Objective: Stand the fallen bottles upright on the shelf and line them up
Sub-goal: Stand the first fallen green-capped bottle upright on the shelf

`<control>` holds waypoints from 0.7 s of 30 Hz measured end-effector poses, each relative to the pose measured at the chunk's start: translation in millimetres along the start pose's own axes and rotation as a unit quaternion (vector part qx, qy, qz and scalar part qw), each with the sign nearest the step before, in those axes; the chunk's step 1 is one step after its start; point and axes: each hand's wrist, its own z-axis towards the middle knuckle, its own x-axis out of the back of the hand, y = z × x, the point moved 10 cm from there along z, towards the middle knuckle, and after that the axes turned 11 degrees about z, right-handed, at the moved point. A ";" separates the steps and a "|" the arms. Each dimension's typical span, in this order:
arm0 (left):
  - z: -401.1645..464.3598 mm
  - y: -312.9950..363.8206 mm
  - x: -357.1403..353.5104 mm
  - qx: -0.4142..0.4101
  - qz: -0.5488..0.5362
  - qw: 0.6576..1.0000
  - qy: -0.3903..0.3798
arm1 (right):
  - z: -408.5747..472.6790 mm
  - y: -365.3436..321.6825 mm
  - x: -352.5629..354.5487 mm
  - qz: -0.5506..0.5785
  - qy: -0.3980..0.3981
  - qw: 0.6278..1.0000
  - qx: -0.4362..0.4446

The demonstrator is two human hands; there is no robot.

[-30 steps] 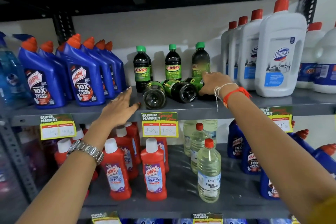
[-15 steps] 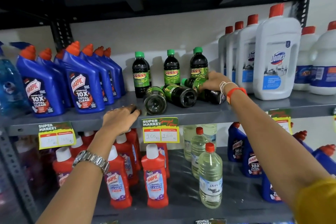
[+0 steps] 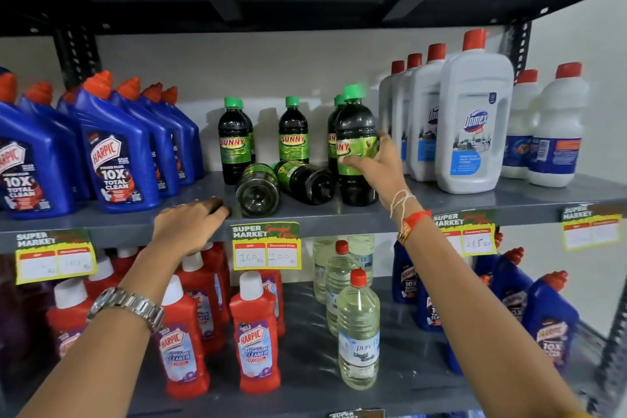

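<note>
Nearest me, my left hand [image 3: 190, 226] lies palm down on the front lip of the grey metal shelf [image 3: 509, 204], fingers loosely curled over the edge and gripping nothing. Just beyond its fingertips, two dark green-labelled plastic bottles lie on their sides: the nearer fallen bottle [image 3: 257, 189] points its base at me, and the second fallen bottle [image 3: 305, 181] lies angled beside it, touching. To their right, my right hand [image 3: 378, 168] is wrapped around the label of a dark green-capped Sunny bottle [image 3: 356, 149], which stands upright on the shelf. Farther back I see more upright Sunny bottles [image 3: 293, 132] in a row near the wall.
</note>
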 end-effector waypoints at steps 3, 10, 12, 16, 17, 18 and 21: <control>-0.3 -0.9 0.4 0.007 -0.001 1.000 0.004 | -3.8 6.9 1.1 -0.006 -0.007 1.000 -0.008; 0.0 1.5 -2.5 -0.002 0.041 0.999 -0.005 | -15.7 -11.0 2.2 -0.177 0.037 0.982 0.050; -0.6 1.8 -2.3 -0.001 0.046 0.999 -0.010 | -23.5 -22.1 3.7 -0.268 0.078 0.956 0.090; -0.6 2.8 -1.7 -0.001 0.044 0.999 -0.012 | -15.1 -15.7 10.3 -0.222 0.068 0.970 0.068; -0.1 2.6 -1.9 0.001 0.043 0.999 -0.012 | -11.4 -11.1 13.0 -0.195 0.055 0.978 0.053; 0.3 2.6 -2.3 0.003 0.040 0.999 -0.012 | -8.5 -6.1 15.1 -0.161 0.038 0.986 0.035; 2.4 -3.9 -2.7 0.030 -0.015 0.999 -0.009 | -3.0 9.4 15.1 -0.041 -0.029 0.999 -0.020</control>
